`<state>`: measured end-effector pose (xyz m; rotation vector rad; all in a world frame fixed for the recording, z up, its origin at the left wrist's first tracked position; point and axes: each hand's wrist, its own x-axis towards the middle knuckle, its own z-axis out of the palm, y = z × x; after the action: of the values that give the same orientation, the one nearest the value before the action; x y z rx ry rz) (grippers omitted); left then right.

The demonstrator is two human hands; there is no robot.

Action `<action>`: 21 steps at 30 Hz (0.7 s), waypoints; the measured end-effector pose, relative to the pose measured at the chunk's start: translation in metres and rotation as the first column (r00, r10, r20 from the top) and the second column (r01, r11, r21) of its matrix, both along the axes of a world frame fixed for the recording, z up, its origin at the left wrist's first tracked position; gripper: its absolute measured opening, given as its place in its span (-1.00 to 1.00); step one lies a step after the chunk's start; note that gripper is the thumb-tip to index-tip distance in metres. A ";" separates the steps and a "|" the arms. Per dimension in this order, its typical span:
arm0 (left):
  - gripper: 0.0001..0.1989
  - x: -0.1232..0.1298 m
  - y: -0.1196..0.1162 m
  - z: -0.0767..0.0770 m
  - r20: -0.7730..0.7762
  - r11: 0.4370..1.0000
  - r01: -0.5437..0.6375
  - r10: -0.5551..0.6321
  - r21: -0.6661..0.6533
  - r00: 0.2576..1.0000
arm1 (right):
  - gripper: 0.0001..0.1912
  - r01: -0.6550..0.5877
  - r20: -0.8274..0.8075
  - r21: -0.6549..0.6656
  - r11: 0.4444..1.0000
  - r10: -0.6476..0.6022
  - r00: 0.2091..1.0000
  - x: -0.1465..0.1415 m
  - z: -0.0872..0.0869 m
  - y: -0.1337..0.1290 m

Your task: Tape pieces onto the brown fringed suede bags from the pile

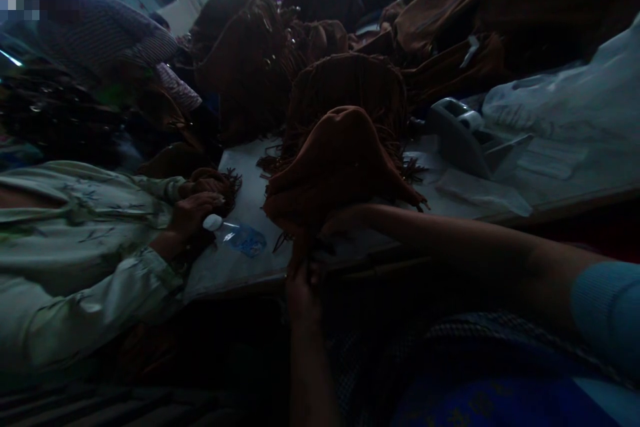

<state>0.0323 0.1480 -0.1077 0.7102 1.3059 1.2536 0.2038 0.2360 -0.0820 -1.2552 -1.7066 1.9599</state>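
The left hand (303, 293) and right hand (345, 219) are together, gripping a brown fringed suede bag (335, 167) held between them.

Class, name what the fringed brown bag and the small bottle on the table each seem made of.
The fringed brown bag looks like suede or faux suede: matte, soft folds, cut fringe strips. The small bottle seems clear plastic: see-through, glossy, white-capped, though dim light limits certainty.

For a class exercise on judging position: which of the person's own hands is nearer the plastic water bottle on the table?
Left. The left hand is lower right of the plastic water bottle, at the bottom of the brown fringed suede bag. The right hand is farther right, on that bag.
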 end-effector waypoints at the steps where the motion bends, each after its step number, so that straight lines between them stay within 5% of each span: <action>1: -0.78 0.001 0.000 0.002 0.000 1.000 0.017 -0.017 -0.008 1.000 | -0.87 -0.009 -0.010 -0.009 1.000 0.009 1.000 0.000 0.001 0.001; 12: -0.64 0.024 -0.002 -0.001 0.131 0.981 0.114 -0.094 -0.156 0.987 | -0.89 -0.007 -0.075 -0.097 0.995 0.000 0.997 0.001 -0.009 0.005; 21: -0.71 0.029 -0.002 -0.006 0.164 0.984 0.023 0.007 -0.175 0.986 | -0.86 0.002 -0.133 -0.113 0.994 -0.017 0.991 0.003 -0.013 0.003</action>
<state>0.0618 0.1457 -0.1132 0.4761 1.2583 1.1484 0.2064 0.2390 -0.0948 -1.1358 -1.5433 2.1101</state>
